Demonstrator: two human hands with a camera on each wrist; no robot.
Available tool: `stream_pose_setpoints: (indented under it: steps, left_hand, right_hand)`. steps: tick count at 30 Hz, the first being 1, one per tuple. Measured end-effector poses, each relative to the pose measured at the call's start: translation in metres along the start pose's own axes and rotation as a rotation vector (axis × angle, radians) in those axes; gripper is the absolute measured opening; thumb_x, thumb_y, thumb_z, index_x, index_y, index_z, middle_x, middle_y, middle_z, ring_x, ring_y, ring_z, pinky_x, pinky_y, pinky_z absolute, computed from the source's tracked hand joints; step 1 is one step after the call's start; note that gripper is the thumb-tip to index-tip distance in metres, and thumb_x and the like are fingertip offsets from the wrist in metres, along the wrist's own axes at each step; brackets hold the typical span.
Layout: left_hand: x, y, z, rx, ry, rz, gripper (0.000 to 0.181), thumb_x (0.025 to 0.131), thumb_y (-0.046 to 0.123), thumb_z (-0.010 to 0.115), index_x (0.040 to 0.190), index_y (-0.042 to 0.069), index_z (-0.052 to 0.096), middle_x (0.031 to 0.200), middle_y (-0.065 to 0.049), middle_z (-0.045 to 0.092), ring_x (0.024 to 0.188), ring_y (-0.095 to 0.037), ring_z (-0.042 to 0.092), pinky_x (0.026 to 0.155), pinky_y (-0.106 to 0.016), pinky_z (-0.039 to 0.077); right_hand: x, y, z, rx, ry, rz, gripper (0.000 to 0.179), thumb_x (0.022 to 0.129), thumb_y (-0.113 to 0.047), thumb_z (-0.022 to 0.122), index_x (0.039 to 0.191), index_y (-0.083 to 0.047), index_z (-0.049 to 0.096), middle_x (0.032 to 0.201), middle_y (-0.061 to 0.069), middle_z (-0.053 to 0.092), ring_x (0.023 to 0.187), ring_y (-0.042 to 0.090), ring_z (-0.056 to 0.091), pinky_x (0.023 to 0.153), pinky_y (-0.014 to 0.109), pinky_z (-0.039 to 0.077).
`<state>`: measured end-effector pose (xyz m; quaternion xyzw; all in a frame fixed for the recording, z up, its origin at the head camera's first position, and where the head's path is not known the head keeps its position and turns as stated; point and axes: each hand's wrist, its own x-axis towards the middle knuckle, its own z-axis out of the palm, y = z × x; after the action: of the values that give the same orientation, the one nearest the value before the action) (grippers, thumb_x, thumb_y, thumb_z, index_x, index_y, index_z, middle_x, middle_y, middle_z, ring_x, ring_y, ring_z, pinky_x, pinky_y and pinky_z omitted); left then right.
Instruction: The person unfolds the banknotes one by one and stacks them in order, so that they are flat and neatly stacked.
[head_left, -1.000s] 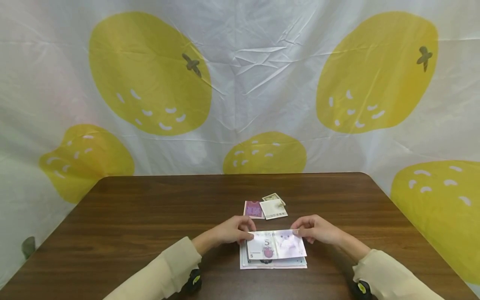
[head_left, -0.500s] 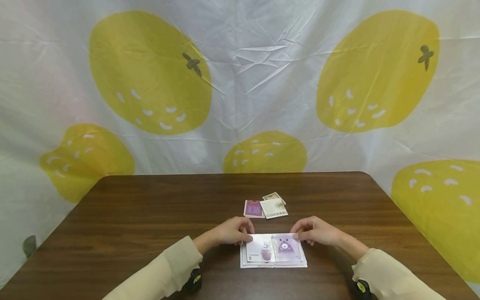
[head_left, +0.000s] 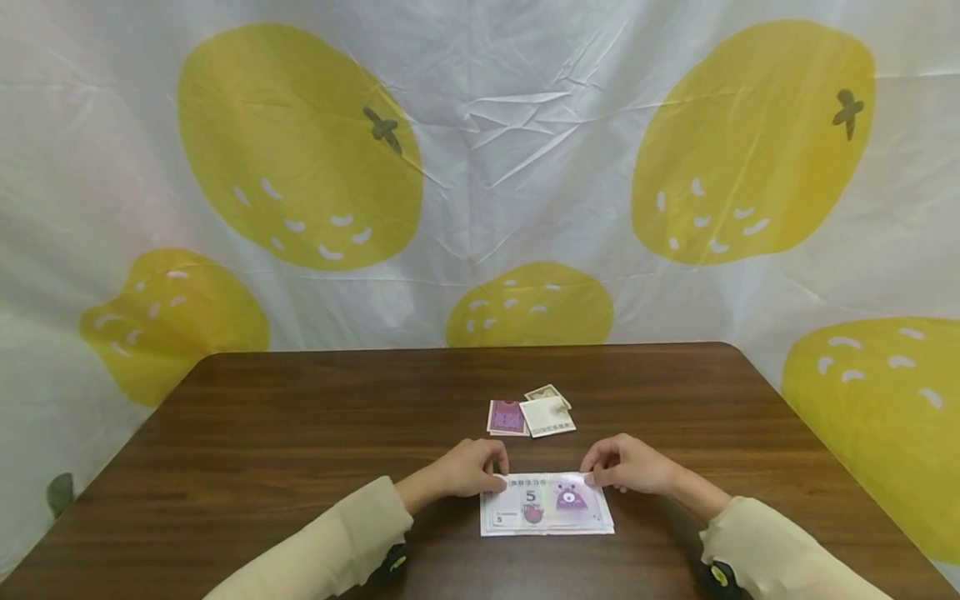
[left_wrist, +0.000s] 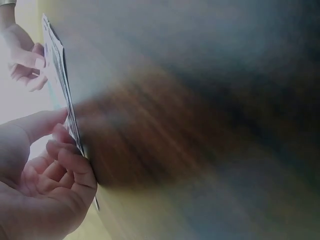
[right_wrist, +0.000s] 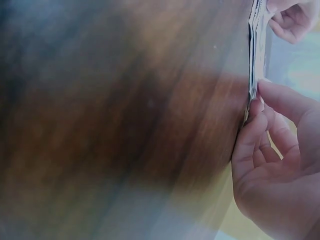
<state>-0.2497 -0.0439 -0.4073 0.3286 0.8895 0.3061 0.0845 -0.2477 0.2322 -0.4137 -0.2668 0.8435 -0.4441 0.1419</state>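
A purple-and-white play banknote (head_left: 551,493), printed with a 5 and a small monster, lies over a stack of banknotes (head_left: 547,531) on the table before me. At its far left corner my left hand (head_left: 467,468) pinches it, thumb on top. The far right corner is pinched by my right hand (head_left: 632,465). The left wrist view gives the stack edge-on, with the left hand (left_wrist: 50,175) at its near end. In the right wrist view, the right hand's (right_wrist: 285,140) thumb and forefinger meet at the paper edge. How many notes they grip I cannot tell.
Beyond the hands lie a folded magenta note (head_left: 507,417), a folded cream note (head_left: 547,417) and a smaller yellowish note (head_left: 546,392) partly under it. The brown wooden table (head_left: 300,417) ends at a white curtain (head_left: 465,183) with yellow fruit prints.
The banknote with the 5 has come down from a raised tilt onto the stack, and now covers the blue-tinted note below. Both hands have lowered slightly toward me with it.
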Motion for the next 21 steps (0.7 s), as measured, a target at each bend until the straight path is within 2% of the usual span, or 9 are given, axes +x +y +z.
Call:
stream_pose_setpoints:
  steps: [13,21]
  left_hand:
    - [-0.001,0.0033,-0.0021,0.002,0.011,-0.003,0.013,0.073,0.007,0.066,0.079,0.007,0.055,0.055,0.005,0.045,0.048,-0.004,0.04,0.045,-0.019,0.032]
    - [0.0023,0.002,-0.0035,-0.049,0.08,0.015,0.012,0.077,0.012,0.065,0.082,0.007,0.055,0.055,0.006,0.046,0.047,-0.004,0.042,0.044,-0.02,0.034]
  right_hand:
    - [0.0013,-0.0008,0.0004,-0.075,0.013,-0.001,0.011,0.074,-0.009,0.068,0.08,-0.004,0.06,0.064,-0.002,0.05,0.047,0.005,0.042,0.041,0.02,0.037]
    - [0.0023,-0.0074,-0.0091,-0.058,0.064,0.037,0.013,0.078,-0.012,0.065,0.086,-0.002,0.061,0.07,0.003,0.053,0.05,0.011,0.044,0.043,0.023,0.039]
